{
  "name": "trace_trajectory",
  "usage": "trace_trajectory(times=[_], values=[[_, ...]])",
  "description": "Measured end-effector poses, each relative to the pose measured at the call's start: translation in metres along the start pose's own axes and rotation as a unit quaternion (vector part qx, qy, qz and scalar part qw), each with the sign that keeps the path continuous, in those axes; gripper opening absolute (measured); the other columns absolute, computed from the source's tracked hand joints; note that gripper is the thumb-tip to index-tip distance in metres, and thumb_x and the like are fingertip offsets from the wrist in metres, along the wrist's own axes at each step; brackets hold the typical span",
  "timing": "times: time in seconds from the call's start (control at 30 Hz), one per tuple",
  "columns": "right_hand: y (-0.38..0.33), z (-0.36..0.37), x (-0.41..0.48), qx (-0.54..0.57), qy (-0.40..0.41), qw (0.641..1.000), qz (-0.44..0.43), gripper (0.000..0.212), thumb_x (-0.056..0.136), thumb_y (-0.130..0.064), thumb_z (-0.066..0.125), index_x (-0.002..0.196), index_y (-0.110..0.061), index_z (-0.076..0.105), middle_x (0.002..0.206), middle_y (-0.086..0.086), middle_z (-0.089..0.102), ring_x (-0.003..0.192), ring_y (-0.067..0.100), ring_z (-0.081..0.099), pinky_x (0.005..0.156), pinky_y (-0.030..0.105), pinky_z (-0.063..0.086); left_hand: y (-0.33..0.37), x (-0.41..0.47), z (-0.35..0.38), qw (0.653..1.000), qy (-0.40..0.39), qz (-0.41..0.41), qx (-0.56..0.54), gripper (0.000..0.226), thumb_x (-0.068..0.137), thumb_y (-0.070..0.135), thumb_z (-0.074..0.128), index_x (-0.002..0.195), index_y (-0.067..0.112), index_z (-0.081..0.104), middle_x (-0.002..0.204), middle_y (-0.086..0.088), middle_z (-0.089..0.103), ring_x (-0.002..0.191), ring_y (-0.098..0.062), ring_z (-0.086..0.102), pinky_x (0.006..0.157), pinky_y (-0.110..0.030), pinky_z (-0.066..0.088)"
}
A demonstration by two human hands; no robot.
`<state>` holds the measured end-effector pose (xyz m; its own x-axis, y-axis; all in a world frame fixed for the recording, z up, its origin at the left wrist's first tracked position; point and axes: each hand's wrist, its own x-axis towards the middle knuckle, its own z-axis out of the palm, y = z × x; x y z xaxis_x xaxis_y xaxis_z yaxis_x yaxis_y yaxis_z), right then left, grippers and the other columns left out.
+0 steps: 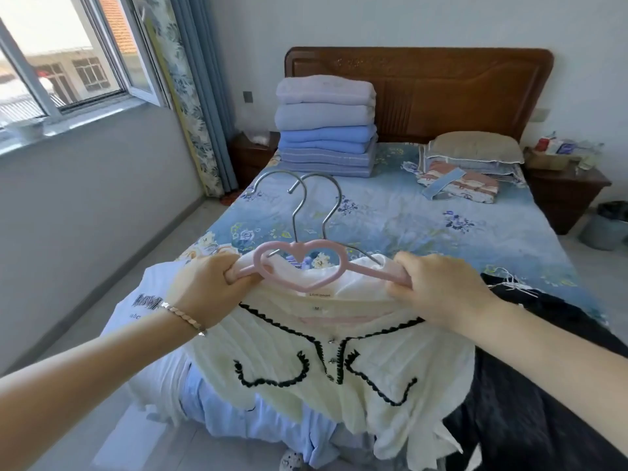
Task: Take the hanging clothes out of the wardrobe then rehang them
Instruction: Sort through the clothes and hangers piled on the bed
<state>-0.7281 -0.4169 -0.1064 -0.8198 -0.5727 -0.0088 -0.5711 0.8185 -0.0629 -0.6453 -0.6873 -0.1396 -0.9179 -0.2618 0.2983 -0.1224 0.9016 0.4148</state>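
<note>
A cream pleated blouse (326,362) with black trim hangs on a pink hanger (306,263) that has a heart-shaped centre and a metal hook. My left hand (207,287) grips the hanger's left shoulder together with the blouse. My right hand (438,287) grips the right shoulder the same way. A second metal hook (272,180) rises just behind the first. Under the blouse lie a white printed garment (142,300) at the left, light blue clothing (238,416) below and a black garment (530,385) at the right, all at the foot of the bed.
The bed (390,212) has a blue floral cover and a wooden headboard. A stack of folded blue blankets (326,127) and pillows (472,151) sit near the headboard. Nightstands flank it, a bin (605,226) stands at the right, a window (68,62) at the left.
</note>
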Motion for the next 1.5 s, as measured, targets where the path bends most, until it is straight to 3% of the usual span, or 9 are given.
trace_trajectory(times=[0.17,0.3,0.43,0.53,0.67,0.73,1.1,1.2,1.5], values=[[-0.017,0.011,-0.013,0.11,-0.148,0.981,-0.054,0.047,0.095,-0.051,0.035,0.06,-0.019,0.031,0.059,-0.005,0.034,0.05,0.007,0.031,0.05,0.024,0.023,-0.012,-0.009,-0.019,0.978,-0.173,-0.078,0.091,0.058,0.087,0.058,0.049,0.056,0.011,0.039,0.056,-0.001,0.039,0.051,-0.015,0.034,0.048,-0.024,0.028],[-0.04,0.018,-0.01,0.16,-0.224,0.956,-0.098,0.044,0.095,-0.04,0.04,0.058,-0.017,0.032,0.055,-0.001,0.033,0.045,0.01,0.03,0.048,0.026,0.023,-0.035,-0.015,-0.039,0.946,-0.279,-0.123,0.114,0.061,0.081,0.066,0.047,0.053,0.013,0.032,0.053,0.004,0.032,0.048,-0.012,0.028,0.045,-0.021,0.025],[-0.054,0.017,0.026,0.236,-0.23,0.939,-0.103,0.043,0.09,-0.028,0.045,0.053,-0.019,0.026,0.049,-0.004,0.025,0.036,0.008,0.022,0.042,0.023,0.019,-0.051,0.013,-0.064,0.955,-0.259,-0.125,0.074,0.068,0.044,0.084,0.037,0.049,0.017,0.026,0.038,0.009,0.026,0.039,-0.009,0.025,0.043,-0.019,0.023],[-0.058,0.045,0.066,0.257,-0.229,0.936,-0.075,0.04,0.089,-0.023,0.046,0.054,-0.019,0.027,0.049,-0.005,0.027,0.038,0.006,0.024,0.041,0.021,0.02,-0.077,0.044,-0.045,0.957,-0.246,-0.133,0.069,0.066,0.043,0.084,0.04,0.047,0.018,0.031,0.044,0.01,0.029,0.045,-0.011,0.028,0.047,-0.024,0.026],[-0.055,0.125,0.127,0.266,-0.26,0.928,-0.008,0.035,0.09,-0.018,0.046,0.06,-0.019,0.028,0.058,-0.002,0.034,0.053,0.012,0.032,0.051,0.028,0.022,-0.125,0.078,0.039,0.958,-0.244,-0.136,0.066,0.056,0.084,0.048,0.061,0.052,0.016,0.028,0.055,0.004,0.025,0.058,-0.018,0.025,0.045,-0.017,0.026],[-0.05,0.166,0.166,0.269,-0.25,0.929,0.039,0.034,0.09,-0.017,0.047,0.061,-0.018,0.029,0.06,-0.002,0.034,0.054,0.012,0.033,0.05,0.026,0.022,-0.151,0.102,0.09,0.959,-0.238,-0.149,0.029,0.053,0.086,0.03,0.065,0.052,0.017,0.026,0.055,0.004,0.023,0.054,-0.016,0.021,0.045,-0.018,0.026],[0.002,0.394,0.393,0.157,-0.241,0.944,0.164,0.038,0.096,-0.015,0.036,0.062,-0.022,0.022,0.068,-0.005,0.028,0.067,0.022,0.039,0.046,0.026,0.02,-0.313,0.264,0.369,0.934,-0.292,-0.204,0.008,0.045,0.08,0.043,0.068,0.061,0.017,0.036,0.058,0.0,0.039,0.061,-0.022,0.038,0.054,-0.028,0.027],[0.016,0.451,0.427,0.148,-0.248,0.935,0.205,0.031,0.098,-0.019,0.034,0.068,-0.019,0.028,0.083,-0.001,0.033,0.077,0.021,0.039,0.058,0.03,0.031,-0.342,0.283,0.438,0.929,-0.294,-0.225,-0.003,0.045,0.082,0.042,0.066,0.059,0.017,0.036,0.06,0.002,0.038,0.056,-0.019,0.038,0.056,-0.028,0.029],[0.027,0.559,0.456,0.143,-0.304,0.917,0.214,0.025,0.096,-0.028,0.039,0.073,-0.023,0.031,0.095,0.004,0.036,0.095,0.028,0.048,0.075,0.034,0.035,-0.403,0.277,0.548,0.891,-0.388,-0.227,0.069,0.028,0.084,0.043,0.059,0.082,0.015,0.055,0.101,-0.007,0.052,0.094,-0.027,0.053,0.073,-0.029,0.039]])
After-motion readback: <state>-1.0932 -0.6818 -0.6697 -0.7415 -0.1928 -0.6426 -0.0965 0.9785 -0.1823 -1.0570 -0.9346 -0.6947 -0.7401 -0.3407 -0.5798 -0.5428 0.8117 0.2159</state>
